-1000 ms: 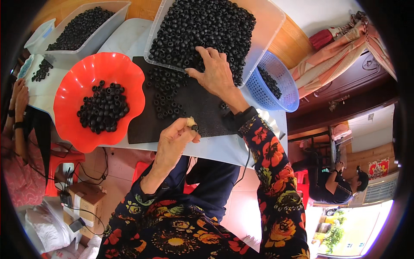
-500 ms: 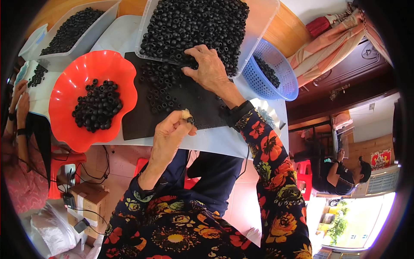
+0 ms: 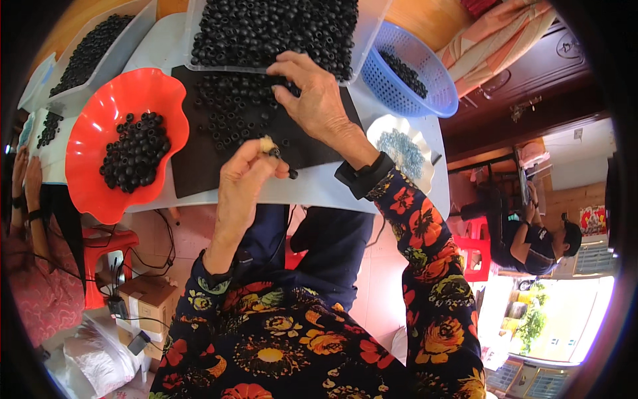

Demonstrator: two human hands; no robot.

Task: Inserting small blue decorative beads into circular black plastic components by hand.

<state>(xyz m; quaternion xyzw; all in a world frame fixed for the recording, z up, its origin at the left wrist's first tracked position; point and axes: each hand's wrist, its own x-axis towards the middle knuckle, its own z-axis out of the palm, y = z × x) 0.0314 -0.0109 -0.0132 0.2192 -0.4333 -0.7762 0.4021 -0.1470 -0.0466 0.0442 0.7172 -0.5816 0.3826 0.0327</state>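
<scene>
My left hand (image 3: 242,176) is closed in a pinch above the near edge of the dark mat (image 3: 199,159). A small black bead (image 3: 274,153) is in its fingertips, beside a yellowish wrap or pad (image 3: 267,143). Another black piece (image 3: 292,174) shows just below those fingers; whether it is held is unclear. My right hand (image 3: 319,103) is over the mat by the front rim of a clear bin (image 3: 229,68) full of black beads. Its thumb and forefinger are apart, with loose black beads (image 3: 229,110) between and beside them.
To the left sits a red scalloped bowl (image 3: 83,146) of black beads. On the right are a blue perforated basket (image 3: 442,100) and a white scalloped dish (image 3: 428,173) of clear bluish bits. Another person's hands (image 3: 32,176) rest at far left; a person (image 3: 531,243) sits at right.
The view has shifted, so the table things appear further left and higher. A second black piece now shows under my left fingers. My right hand stays at the bin's rim.
</scene>
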